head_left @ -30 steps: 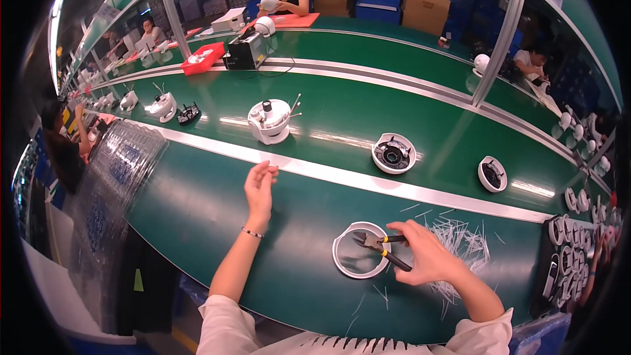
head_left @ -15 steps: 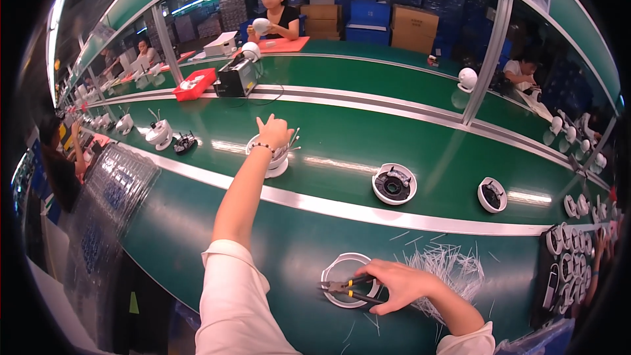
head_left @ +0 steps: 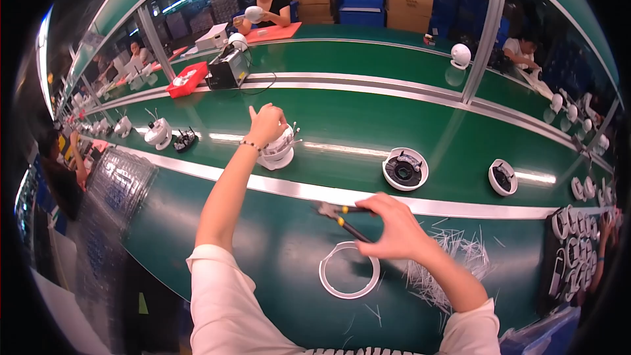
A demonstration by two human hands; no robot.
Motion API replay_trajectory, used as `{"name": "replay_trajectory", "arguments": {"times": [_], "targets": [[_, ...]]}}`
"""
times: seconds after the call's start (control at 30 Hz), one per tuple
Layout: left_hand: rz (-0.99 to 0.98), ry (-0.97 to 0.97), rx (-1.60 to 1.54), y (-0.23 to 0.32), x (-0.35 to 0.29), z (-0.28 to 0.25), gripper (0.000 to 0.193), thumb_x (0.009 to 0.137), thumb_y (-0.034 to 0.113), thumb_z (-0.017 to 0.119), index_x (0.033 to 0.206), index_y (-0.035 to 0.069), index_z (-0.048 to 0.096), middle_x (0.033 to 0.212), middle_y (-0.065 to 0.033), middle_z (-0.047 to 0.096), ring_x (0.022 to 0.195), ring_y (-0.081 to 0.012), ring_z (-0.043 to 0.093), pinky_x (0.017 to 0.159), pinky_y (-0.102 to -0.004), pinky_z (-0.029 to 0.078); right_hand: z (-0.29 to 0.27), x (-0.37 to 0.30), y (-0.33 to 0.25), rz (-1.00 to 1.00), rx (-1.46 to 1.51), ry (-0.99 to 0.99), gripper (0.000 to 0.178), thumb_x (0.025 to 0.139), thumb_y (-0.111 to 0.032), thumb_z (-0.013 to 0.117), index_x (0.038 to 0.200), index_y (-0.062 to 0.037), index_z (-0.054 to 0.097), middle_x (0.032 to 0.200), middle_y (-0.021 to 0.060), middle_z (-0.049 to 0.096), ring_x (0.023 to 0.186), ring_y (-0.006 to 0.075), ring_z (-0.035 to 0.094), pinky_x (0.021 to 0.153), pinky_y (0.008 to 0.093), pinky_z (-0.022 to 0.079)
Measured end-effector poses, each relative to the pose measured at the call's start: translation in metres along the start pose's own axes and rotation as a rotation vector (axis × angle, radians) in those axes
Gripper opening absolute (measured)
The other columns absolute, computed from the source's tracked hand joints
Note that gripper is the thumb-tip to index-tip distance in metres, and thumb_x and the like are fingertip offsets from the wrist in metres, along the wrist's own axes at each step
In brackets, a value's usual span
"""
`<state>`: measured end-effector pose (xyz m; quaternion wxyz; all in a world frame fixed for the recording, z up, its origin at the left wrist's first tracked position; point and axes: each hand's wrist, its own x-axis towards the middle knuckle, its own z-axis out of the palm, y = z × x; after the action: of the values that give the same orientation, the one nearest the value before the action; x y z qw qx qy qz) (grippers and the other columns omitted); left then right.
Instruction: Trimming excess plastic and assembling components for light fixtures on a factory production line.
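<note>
My left hand (head_left: 266, 126) reaches far over the green belt, at the upper left side of a white round housing (head_left: 279, 152) with thin leads standing up from it. Its thumb sticks out apart from the other fingers, and it appears to grip nothing; the hand covers part of the housing. My right hand (head_left: 397, 229) is closed around the handles of cutting pliers (head_left: 343, 215), black with yellow marks, their jaws pointing left. The pliers are raised above the worktable, just beyond a white plastic ring (head_left: 322, 276) that lies flat there.
A heap of clipped white strips (head_left: 453, 266) lies right of the ring. On the belt sit two white shells with black insides (head_left: 405, 169), another housing (head_left: 158, 133) and a black part (head_left: 185, 140). A tray of rings (head_left: 572, 250) stands far right; clear plastic trays (head_left: 125, 187) lie left.
My right hand has lifted the pliers away from the white ring, up and farther out. My left hand has shifted slightly left off the housing's top. The view has tilted a little.
</note>
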<state>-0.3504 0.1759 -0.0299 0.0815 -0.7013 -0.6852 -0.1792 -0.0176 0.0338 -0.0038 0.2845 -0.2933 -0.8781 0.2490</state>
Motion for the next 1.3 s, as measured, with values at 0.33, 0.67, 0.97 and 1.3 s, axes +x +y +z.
{"name": "replay_trajectory", "arguments": {"times": [0.33, 0.67, 0.97, 1.3], "targets": [[0.04, 0.017, -0.166, -0.011, -0.018, 0.001, 0.01, 0.066, 0.019, 0.068, 0.067, 0.011, 0.062, 0.113, -0.0077, 0.053, 0.116, -0.0295, 0.038, 0.087, -0.0652, 0.024, 0.072, 0.12, 0.018, 0.116, -0.516, 0.039, 0.039, 0.05, -0.02, 0.066, 0.083, -0.0015, 0.056, 0.083, 0.0126, 0.054, 0.083, 0.0284, 0.052, 0.071, 0.0383, 0.04], [0.11, 0.052, -0.299, -0.009, -0.019, 0.014, 0.01, 0.071, 0.018, 0.063, 0.072, 0.009, 0.059, 0.123, -0.0081, 0.043, 0.123, -0.0304, 0.027, 0.093, -0.0609, 0.02, 0.073, 0.147, 0.033, 0.264, -0.695, 0.004, 0.03, 0.053, -0.017, 0.067, 0.08, -0.0072, 0.06, 0.083, 0.008, 0.055, 0.083, 0.023, 0.051, 0.071, 0.0339, 0.037], [0.159, 0.095, -0.268, 0.018, -0.021, 0.01, 0.009, 0.068, 0.013, 0.065, 0.067, 0.005, 0.06, 0.119, -0.0136, 0.048, 0.118, -0.0355, 0.035, 0.095, -0.0425, 0.029, 0.06, 0.16, 0.031, 0.345, -0.773, -0.184, 0.024, 0.058, -0.016, 0.069, 0.081, -0.0126, 0.065, 0.085, 0.0052, 0.061, 0.084, 0.0224, 0.057, 0.07, 0.0376, 0.043], [0.164, 0.118, -0.313, 0.022, -0.021, 0.0, 0.008, 0.071, 0.016, 0.064, 0.07, 0.009, 0.059, 0.123, -0.0086, 0.044, 0.122, -0.0317, 0.028, 0.095, -0.0587, 0.018, 0.055, 0.146, 0.035, 0.231, -0.673, -0.123, 0.02, 0.058, -0.01, 0.067, 0.078, -0.0094, 0.065, 0.08, 0.0079, 0.062, 0.078, 0.0213, 0.062, 0.063, 0.0386, 0.051]]}}
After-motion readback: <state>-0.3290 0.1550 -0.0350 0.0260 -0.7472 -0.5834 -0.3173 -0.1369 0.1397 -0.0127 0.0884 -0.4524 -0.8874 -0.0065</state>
